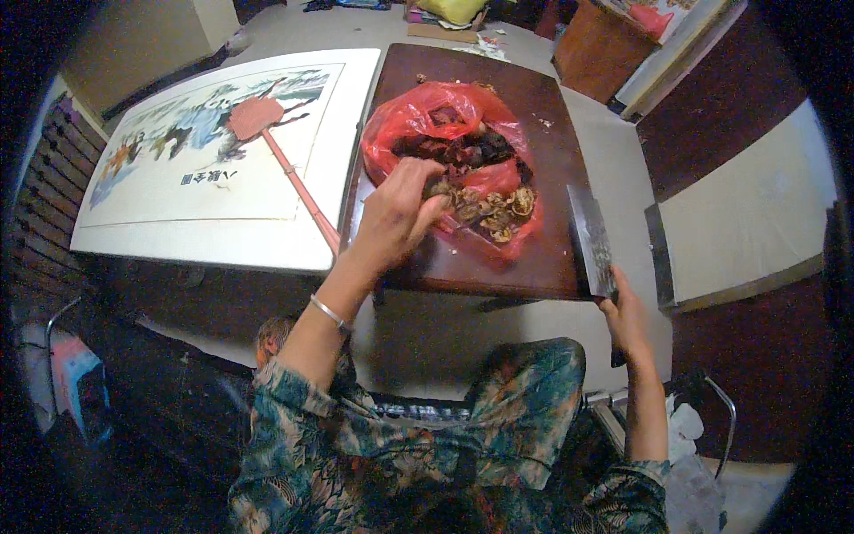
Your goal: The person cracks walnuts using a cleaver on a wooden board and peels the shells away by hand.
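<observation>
A red plastic bag (389, 133) lies spread on the dark brown table, with dark pieces inside it. Cracked walnut shells (494, 212) are gathered at its near side. My left hand (396, 212) is over the bag's near left part, fingers curled in toward the thumb beside the shells; what they pinch is partly hidden. A cleaver (591, 240) with a broad metal blade is gripped by its dark handle in my right hand (625, 311). Its blade stands tilted along the table's right edge, apart from the bag.
To the left, a white table (196, 238) with a painted horse picture adjoins the brown table (463, 274). A red fly swatter (258, 117) lies across it. Small crumbs dot the brown top. A wooden cabinet (605, 53) stands far right; a yellow bag (452, 9) is at the back.
</observation>
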`<state>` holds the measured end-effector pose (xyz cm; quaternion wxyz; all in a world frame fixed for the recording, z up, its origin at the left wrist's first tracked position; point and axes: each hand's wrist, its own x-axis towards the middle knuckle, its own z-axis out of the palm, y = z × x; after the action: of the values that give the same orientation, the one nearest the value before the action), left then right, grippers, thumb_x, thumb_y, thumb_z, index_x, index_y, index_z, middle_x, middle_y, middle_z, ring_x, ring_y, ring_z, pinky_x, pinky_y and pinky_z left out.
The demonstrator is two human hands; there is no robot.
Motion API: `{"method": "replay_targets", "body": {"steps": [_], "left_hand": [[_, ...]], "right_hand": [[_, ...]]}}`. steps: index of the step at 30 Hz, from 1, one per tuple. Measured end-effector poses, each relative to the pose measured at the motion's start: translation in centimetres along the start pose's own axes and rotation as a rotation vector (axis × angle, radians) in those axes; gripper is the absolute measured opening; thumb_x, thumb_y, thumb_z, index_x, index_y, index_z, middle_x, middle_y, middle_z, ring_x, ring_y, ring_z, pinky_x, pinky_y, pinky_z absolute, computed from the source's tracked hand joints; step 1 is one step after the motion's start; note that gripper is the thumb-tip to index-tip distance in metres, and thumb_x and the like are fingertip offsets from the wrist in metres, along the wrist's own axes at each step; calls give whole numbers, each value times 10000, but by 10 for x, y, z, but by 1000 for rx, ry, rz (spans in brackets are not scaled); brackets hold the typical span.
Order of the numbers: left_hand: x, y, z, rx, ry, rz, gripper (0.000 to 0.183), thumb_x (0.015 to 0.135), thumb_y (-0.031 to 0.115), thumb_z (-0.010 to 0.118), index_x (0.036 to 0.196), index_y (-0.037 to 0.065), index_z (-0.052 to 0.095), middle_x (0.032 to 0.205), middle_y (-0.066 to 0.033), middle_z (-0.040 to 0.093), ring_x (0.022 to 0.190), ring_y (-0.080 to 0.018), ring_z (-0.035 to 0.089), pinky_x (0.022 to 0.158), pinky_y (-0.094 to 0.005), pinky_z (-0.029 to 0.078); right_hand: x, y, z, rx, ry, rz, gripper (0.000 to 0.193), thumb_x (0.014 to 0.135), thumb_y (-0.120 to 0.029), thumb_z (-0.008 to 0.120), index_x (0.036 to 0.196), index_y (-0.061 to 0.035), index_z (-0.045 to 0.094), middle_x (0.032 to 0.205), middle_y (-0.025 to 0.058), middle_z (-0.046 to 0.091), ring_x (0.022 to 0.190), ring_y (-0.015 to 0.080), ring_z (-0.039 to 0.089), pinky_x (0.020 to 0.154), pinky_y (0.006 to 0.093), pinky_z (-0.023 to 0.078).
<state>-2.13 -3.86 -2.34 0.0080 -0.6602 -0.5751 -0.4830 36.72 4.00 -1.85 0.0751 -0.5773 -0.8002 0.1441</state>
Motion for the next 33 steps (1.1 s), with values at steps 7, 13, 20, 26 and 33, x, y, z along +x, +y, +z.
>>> {"method": "replay_targets", "body": {"steps": [7,13,20,26,33], "left_hand": [[7,-40,15,50,13,1,302,824,167,583,1068,14,493,955,-164,537,876,-349,543,785,-416,421],[-3,-35,-5,-58,144,-132,297,837,165,586,1073,4,502,960,-164,557,863,-305,565,773,-368,440],[-43,37,-10,-1050,207,-738,266,887,156,514,1096,-9,524,978,-116,602,819,-203,599,735,-308,494],[-130,74,24,-1837,119,-1171,287,910,228,470,1051,-15,530,1007,-193,596,831,-309,608,735,-395,511],[-164,5,87,-1931,31,-1514,251,930,211,413,912,7,559,878,-172,614,815,-336,609,775,-453,504]], "right_hand": [[20,4,11,-149,116,-314,518,842,-159,583,1317,-71,396,1164,209,530,983,386,550,820,438,459],[20,-96,3,4,235,-586,390,792,-32,580,1176,-23,509,1065,192,564,961,359,565,809,407,472],[8,-176,98,627,208,-497,246,858,-18,486,1090,25,556,1082,168,555,1039,294,539,917,356,410],[49,-221,119,889,179,-393,231,867,-38,455,1042,28,591,999,134,602,978,224,565,894,322,413],[71,-245,119,1109,-303,-356,228,862,-48,470,1029,-20,623,837,55,631,801,126,584,747,254,463]]}}
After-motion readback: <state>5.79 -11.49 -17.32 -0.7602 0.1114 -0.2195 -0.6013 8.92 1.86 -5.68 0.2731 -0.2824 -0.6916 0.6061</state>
